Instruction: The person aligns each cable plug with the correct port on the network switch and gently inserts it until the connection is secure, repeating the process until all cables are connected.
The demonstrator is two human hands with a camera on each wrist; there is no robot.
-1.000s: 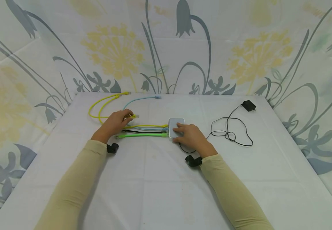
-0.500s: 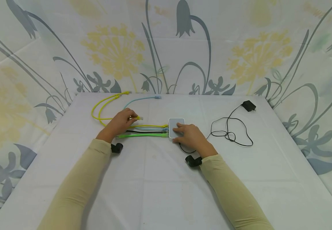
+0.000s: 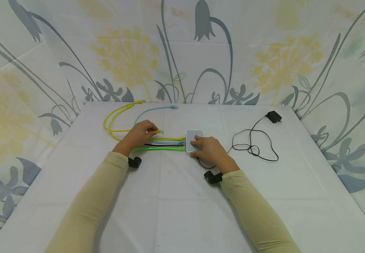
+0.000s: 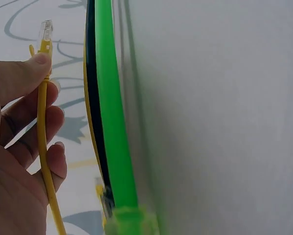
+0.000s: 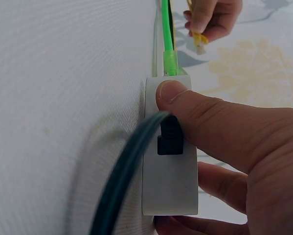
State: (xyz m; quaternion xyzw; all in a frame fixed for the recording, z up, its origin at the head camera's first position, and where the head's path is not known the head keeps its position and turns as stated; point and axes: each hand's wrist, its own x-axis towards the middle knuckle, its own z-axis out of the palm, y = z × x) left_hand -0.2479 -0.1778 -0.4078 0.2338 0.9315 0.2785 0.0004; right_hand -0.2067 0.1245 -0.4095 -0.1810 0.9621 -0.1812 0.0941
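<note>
My left hand pinches a yellow Ethernet cable between thumb and fingers, just behind its clear plug. That plug points right, a short way left of a small white network switch. My right hand grips the switch, thumb on the near side beside the black power plug and fingers over the top and far side. Into the switch's left side run a green cable, a black cable, a light blue one and another yellow cable, side by side.
Yellow cable loops curve behind my left hand, and a light blue cable end lies near the table's back edge. At right, a black power adapter lies with its thin cord looped on the white cloth.
My left hand has moved right with the yellow Ethernet cable, bringing its plug closer to the switch and drawing the loops along. My right hand and the switch have stayed in place.
</note>
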